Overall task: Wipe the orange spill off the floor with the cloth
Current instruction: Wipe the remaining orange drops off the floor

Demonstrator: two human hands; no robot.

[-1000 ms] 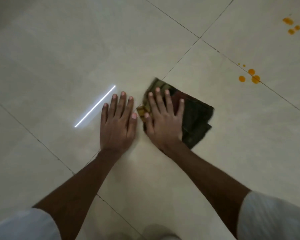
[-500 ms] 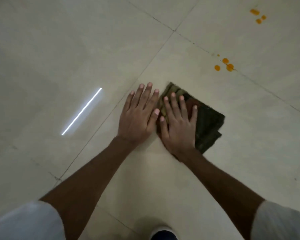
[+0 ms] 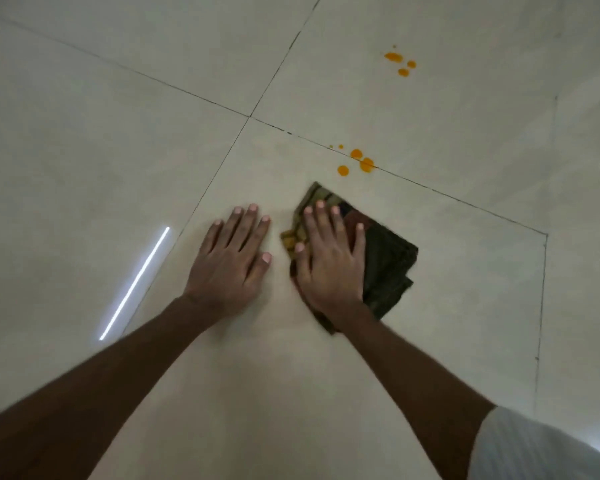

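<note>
A dark folded cloth (image 3: 388, 261) with green and yellow patches lies on the pale tiled floor. My right hand (image 3: 329, 261) presses flat on its left half, fingers spread. Flat on the bare tile just left of the cloth is my left hand (image 3: 231, 258), holding nothing. A cluster of orange drops (image 3: 355, 161) sits on a grout line a short way beyond the cloth's far corner. A second, smaller group of orange drops (image 3: 400, 64) lies farther off on the tile behind.
Dark grout lines cross at a junction (image 3: 250, 116) ahead of my left hand. A bright strip of reflected light (image 3: 136, 282) shines on the floor at left. A white sleeve (image 3: 534, 448) shows at the bottom right.
My right hand has slid the cloth forward, so its far corner now lies close to the nearer orange drops. My left hand moved along beside it and now sits slightly apart.
</note>
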